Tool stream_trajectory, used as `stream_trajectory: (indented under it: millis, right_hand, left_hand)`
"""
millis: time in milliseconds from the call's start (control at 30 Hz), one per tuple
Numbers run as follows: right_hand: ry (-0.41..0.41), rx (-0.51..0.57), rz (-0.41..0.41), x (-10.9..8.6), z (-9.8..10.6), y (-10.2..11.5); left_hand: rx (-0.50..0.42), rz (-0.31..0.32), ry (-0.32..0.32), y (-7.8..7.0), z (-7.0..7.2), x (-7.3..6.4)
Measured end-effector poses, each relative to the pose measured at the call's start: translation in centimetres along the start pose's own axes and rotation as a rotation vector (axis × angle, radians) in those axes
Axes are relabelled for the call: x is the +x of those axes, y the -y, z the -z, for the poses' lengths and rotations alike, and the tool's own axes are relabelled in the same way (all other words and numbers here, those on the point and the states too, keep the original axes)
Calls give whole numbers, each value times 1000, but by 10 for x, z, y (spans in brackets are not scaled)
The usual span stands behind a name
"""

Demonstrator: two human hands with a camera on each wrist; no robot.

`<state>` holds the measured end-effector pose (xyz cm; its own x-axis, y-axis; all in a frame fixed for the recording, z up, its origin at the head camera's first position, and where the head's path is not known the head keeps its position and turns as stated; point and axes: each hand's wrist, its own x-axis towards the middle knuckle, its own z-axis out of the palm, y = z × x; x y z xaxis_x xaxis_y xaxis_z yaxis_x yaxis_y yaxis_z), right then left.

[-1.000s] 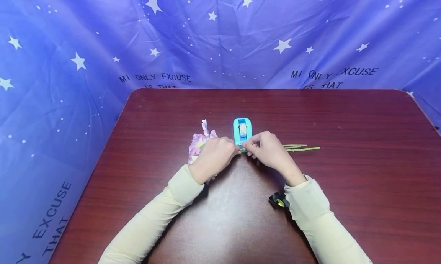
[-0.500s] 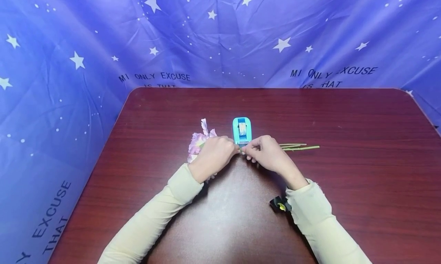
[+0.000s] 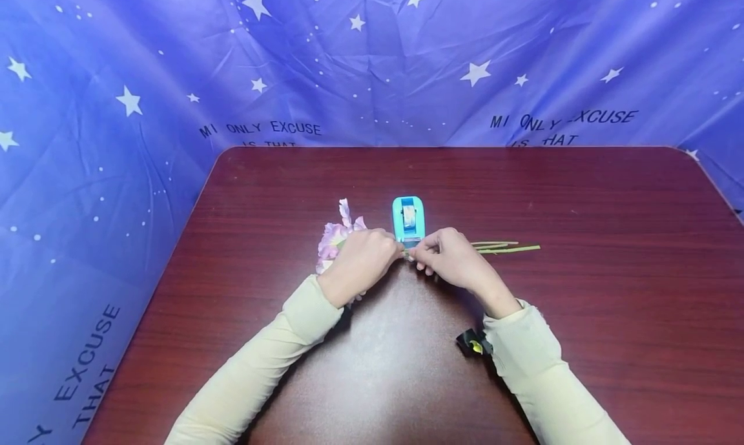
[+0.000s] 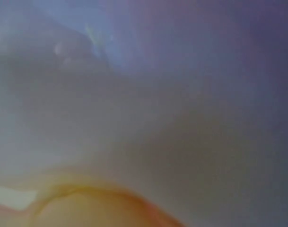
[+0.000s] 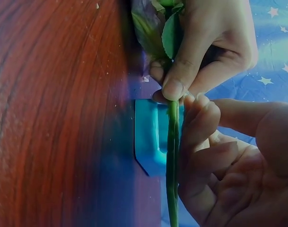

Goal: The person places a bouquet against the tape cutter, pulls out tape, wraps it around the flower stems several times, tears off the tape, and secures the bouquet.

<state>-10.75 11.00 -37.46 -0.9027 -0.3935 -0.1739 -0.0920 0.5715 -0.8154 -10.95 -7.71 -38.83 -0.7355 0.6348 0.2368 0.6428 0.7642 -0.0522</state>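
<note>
My left hand (image 3: 360,264) grips the green flower stems (image 5: 172,156) just below the blossoms, thumb pressed on them. Pale purple artificial flowers (image 3: 332,240) stick out left of that hand, partly hidden by it. My right hand (image 3: 456,258) is close beside the left thumb, its thumb and index fingertips pinching what looks like a small piece of clear tape (image 5: 187,94) against the stems. Its other fingers curl alongside them. The stem ends run out to the right beyond the right hand. The left wrist view is blurred, mostly petals.
A blue tape dispenser (image 3: 409,220) stands on the table just behind the hands. The dark red wooden table (image 3: 610,238) extends to both sides. A star-printed blue cloth (image 3: 372,64) hangs behind it. A black object with a yellow patch (image 3: 473,343) is at the right wrist.
My right hand has drawn slightly back from the dispenser's front and down to the stems beside the left thumb. The left hand and flowers hold still.
</note>
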Motion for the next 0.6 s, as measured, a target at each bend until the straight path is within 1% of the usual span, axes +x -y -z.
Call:
stream_trajectory:
  millis: [100, 200, 367, 500, 600]
  right_hand:
    - [-5, -23, 3, 0, 0, 0]
    - [-8, -49, 3, 0, 0, 0]
    - [1, -61, -4, 1, 1, 0]
    - [-2, -87, -12, 0, 1, 1]
    - [-16, -139, -11, -1, 0, 2]
  left_hand:
    - [1, 1, 11, 0, 0, 0]
    - [-7, 16, 25, 0, 1, 1]
    - [-36, 42, 33, 0, 3, 1]
    - [-57, 36, 27, 0, 3, 1]
    - [-58, 28, 18, -1, 4, 1]
